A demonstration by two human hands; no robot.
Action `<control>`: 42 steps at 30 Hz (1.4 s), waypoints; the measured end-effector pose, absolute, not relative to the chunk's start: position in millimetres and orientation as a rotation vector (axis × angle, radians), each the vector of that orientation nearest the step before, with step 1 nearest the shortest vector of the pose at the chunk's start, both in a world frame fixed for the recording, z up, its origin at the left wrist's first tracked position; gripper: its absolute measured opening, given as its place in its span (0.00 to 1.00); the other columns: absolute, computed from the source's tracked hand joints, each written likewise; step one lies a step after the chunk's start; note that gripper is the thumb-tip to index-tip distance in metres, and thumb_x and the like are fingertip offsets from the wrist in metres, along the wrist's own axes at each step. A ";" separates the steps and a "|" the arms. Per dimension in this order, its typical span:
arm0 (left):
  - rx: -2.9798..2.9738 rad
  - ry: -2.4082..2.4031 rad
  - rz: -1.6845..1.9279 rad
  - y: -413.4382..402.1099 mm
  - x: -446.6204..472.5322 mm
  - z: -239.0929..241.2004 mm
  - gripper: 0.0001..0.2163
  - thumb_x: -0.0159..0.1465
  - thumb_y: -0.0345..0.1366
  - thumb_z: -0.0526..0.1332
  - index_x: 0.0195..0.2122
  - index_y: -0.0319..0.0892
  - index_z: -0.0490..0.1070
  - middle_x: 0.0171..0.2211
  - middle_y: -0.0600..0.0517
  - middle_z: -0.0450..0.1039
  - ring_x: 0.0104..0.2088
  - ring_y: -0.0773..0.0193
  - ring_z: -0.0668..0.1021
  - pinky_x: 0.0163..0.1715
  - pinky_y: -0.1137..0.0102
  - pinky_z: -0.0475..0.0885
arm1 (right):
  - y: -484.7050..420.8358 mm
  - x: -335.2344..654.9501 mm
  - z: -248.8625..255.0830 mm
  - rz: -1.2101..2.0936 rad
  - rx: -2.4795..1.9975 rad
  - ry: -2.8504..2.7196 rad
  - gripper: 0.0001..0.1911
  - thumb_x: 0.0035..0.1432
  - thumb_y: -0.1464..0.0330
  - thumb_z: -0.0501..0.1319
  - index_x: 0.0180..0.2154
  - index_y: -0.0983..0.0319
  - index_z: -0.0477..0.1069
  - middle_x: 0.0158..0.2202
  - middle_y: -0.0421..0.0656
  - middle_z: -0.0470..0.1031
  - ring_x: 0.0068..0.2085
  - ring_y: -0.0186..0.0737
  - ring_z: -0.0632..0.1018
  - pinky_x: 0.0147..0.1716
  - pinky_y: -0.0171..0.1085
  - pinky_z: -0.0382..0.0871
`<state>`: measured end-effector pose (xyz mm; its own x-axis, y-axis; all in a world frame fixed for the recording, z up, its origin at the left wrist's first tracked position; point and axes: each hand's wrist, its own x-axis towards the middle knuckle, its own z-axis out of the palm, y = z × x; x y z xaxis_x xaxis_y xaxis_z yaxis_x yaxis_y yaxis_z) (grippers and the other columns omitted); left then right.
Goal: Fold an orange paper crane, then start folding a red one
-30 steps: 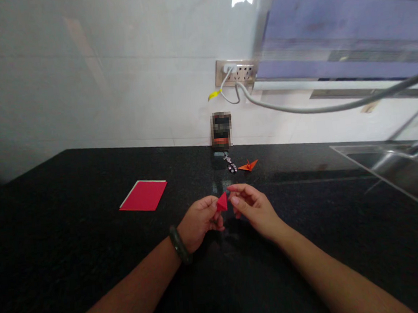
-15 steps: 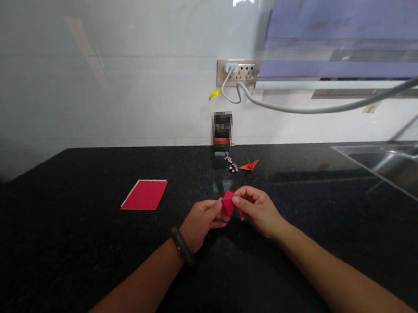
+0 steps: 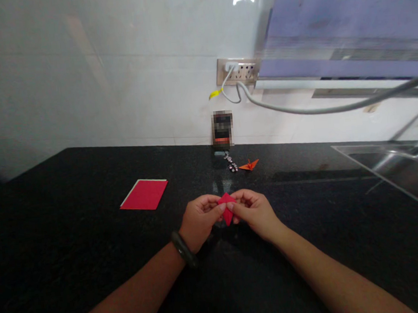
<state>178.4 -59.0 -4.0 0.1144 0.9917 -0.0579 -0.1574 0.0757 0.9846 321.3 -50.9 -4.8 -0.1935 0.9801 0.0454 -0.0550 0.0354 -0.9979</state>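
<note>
Brought closer together since the earlier frame, left hand (image 3: 201,218) and right hand (image 3: 256,211) are pinched on the paper (image 3: 227,198), over the counter (image 3: 90,262), short of its back edge; several folds are made, how many are left cannot be told.

Folded red paper (image 3: 228,215), diamond-shaped, pinched between left hand (image 3: 199,221) and right hand (image 3: 259,211). Dark bangle (image 3: 183,249), left wrist. Red sheet (image 3: 145,195), flat on black counter (image 3: 93,252), left side. Orange crane (image 3: 249,165), beside patterned strap (image 3: 232,166). Wall socket (image 3: 247,71), white plug (image 3: 230,67) inserted. Sink (image 3: 413,179), right.
</note>
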 end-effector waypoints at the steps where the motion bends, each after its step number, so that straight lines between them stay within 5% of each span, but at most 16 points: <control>1: 1.086 1.045 1.162 -59.3 178.8 -3.8 0.09 0.48 0.36 0.65 0.28 0.36 0.71 0.22 0.53 0.74 0.22 0.69 0.74 0.24 0.75 0.68 | -51.2 320.9 -4.2 1.355 -1.046 -1.333 0.11 0.42 0.64 0.65 0.27 0.65 0.69 0.16 0.35 0.70 0.15 0.26 0.69 0.16 0.27 0.62; 29: 1.144 1.048 1.268 -61.1 178.5 0.6 0.02 0.45 0.27 0.63 0.21 0.38 0.70 0.19 0.56 0.72 0.21 0.70 0.72 0.23 0.76 0.66 | -54.3 318.6 -7.3 1.375 -0.956 -1.252 0.02 0.42 0.72 0.62 0.24 0.64 0.70 0.14 0.35 0.70 0.14 0.26 0.69 0.14 0.26 0.61; 36: 1.004 0.934 1.109 -59.5 175.6 -4.5 0.08 0.51 0.35 0.62 0.32 0.38 0.71 0.24 0.53 0.74 0.24 0.68 0.74 0.26 0.73 0.69 | -52.5 325.0 -4.3 1.227 -0.965 -1.342 0.03 0.43 0.74 0.59 0.23 0.63 0.71 0.16 0.36 0.71 0.16 0.27 0.69 0.16 0.27 0.64; 42: 1.080 1.043 1.018 -57.9 175.9 -2.7 0.10 0.49 0.39 0.64 0.26 0.35 0.71 0.20 0.53 0.72 0.21 0.71 0.72 0.23 0.76 0.67 | -53.0 331.6 -4.9 0.919 -0.899 -1.650 0.07 0.47 0.76 0.56 0.24 0.62 0.72 0.22 0.39 0.70 0.22 0.30 0.71 0.22 0.31 0.66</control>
<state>175.9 -57.9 -2.7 0.1990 0.9695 -0.1430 -0.1202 0.1689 0.9783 331.6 -53.0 -4.9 -0.2208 0.8890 0.4012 0.1269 0.4341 -0.8919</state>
